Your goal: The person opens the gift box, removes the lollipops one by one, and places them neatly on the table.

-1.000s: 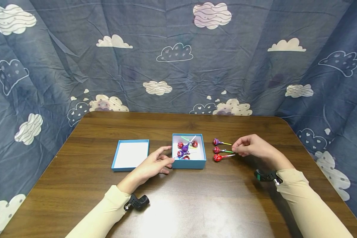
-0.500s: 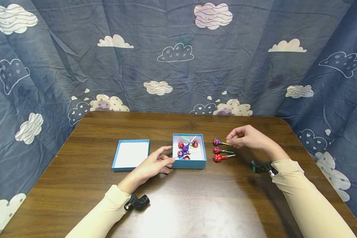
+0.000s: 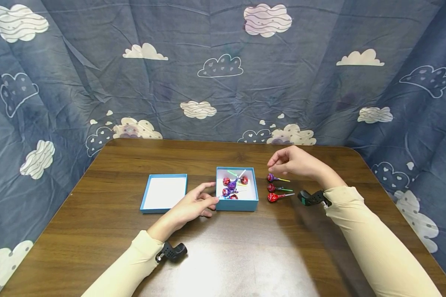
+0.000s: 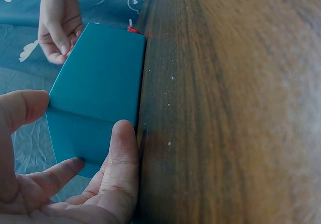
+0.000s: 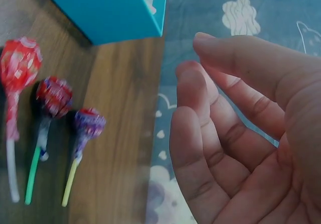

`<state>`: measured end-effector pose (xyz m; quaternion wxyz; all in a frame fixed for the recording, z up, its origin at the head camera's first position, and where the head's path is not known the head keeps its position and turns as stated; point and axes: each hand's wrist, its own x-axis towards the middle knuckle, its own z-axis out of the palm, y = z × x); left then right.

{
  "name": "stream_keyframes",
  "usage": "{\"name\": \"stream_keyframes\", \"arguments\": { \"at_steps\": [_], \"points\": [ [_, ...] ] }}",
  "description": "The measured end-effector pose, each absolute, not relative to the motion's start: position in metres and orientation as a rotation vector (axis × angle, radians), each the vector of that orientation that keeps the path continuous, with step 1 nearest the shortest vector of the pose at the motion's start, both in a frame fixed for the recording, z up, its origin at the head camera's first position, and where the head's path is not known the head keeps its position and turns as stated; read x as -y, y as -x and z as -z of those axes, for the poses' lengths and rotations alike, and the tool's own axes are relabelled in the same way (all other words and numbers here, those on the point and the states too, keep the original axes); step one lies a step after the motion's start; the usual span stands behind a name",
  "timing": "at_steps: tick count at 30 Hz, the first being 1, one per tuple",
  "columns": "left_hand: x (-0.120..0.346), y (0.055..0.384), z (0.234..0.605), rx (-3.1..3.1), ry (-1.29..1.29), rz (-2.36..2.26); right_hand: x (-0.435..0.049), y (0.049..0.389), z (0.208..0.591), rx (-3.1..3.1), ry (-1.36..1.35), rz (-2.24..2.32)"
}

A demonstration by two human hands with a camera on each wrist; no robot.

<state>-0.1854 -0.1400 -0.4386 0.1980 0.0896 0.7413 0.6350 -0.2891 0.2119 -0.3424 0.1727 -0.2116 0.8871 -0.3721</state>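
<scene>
My left hand [image 3: 191, 205] touches the left side and near-left corner of a blue open box [image 3: 238, 205], its thumb near the rim and other fingertips lower on the wall. Inside lie several wrapped lollipops [image 3: 232, 185] in red and purple. To the right of the box, three lollipops form a column on the table: a purple one with a yellow stick [image 5: 90, 122], a dark red one with a green stick [image 5: 54, 97] and a red one with a white stick [image 5: 21, 63]. My right hand [image 3: 295, 161] hovers just above the purple one, fingers loosely bent, holding nothing.
A blue-edged lid [image 3: 164, 193] with a white inside lies left of the box. The brown wooden table [image 3: 245, 251] ends at the back against a blue curtain [image 3: 223, 95] with cloud prints.
My right hand has moved left and toward the back of the table, away from the lollipop sticks it was near. The left hand and the lollipops stay in place.
</scene>
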Motion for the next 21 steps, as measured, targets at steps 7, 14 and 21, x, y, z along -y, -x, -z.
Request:
{"name": "stream_keyframes", "arguments": {
  "at_steps": [7, 14, 21],
  "points": [
    [0.14, 0.186, 0.439, -2.075, -0.234, -1.78, -0.19, 0.297, 0.338, -2.506, 0.638, 0.996],
    [0.14, 0.186, 0.439, -2.077, -0.211, -1.771, -0.173, 0.303, 0.339, -2.546, 0.693, 0.921],
    [0.14, 0.186, 0.439, -2.075, -0.216, -1.776, -0.16, 0.308, 0.342, -2.603, 0.759, 0.82]
  ]
}}
